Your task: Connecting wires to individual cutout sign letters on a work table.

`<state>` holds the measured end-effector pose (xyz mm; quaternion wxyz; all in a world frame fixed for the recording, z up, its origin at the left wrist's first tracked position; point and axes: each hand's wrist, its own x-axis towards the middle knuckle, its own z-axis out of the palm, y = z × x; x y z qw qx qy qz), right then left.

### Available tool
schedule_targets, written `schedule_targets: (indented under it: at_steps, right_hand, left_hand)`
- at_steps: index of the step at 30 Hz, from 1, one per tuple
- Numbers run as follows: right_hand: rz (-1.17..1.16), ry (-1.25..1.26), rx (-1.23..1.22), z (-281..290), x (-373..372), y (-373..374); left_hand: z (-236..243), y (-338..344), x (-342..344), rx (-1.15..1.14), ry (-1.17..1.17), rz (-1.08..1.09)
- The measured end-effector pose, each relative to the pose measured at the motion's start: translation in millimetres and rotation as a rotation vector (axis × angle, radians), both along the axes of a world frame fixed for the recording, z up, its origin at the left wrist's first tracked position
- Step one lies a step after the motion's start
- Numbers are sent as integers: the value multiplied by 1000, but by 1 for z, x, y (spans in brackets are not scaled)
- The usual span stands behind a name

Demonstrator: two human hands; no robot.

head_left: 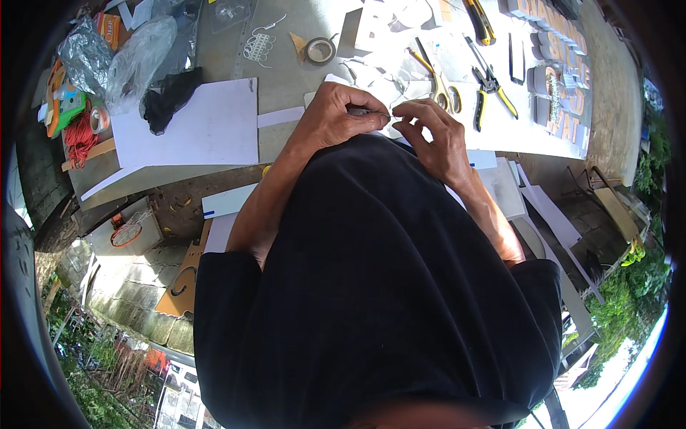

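- Pinched in my left hand point(339, 114), thumb against fingers, is a thin strand point(389, 116), upper middle of the frame; it looks too fine for a fuller grip.
- My right hand point(437, 136), just beside it, curls thumb and forefinger at the strand's end; whether they have closed on it, I cannot tell. Hands this near likely keep it steady.
- Far left: red cord point(81, 136) and clear bags point(139, 64), bunched aside, probably out of my way.
- Upper left: black cloth point(170, 99) on a white sheet point(207, 129), perhaps simply parked there.
- Top middle: white wire point(259, 47) and tape point(310, 55), apart from my hands.
- Right of my hands: scissors point(438, 84) and pliers point(491, 84), handles toward me, presumably for quick reach; a knife point(480, 21) lies beyond.
- Upper right: grey letters point(550, 46) in rows, seemingly to keep their order.
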<state>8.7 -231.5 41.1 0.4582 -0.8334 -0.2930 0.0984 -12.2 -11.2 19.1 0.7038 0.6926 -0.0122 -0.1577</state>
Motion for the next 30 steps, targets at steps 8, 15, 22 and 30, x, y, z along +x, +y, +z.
schedule_targets:
  at_steps: [8,15,22,30]
  right_hand:
    - [148,-517,-3,-16,9,-2]
    - [-106,507,169,-2,8,1]
    - [-243,749,107,6,15,5]
    - [-212,822,182,4,30,-4]
  left_hand:
    - [6,3,1,-52,110,-43]
    - [9,-6,-2,200,-185,-44]
    - [-10,-3,3,-93,65,-19]
    - [-9,9,6,-297,173,-6]
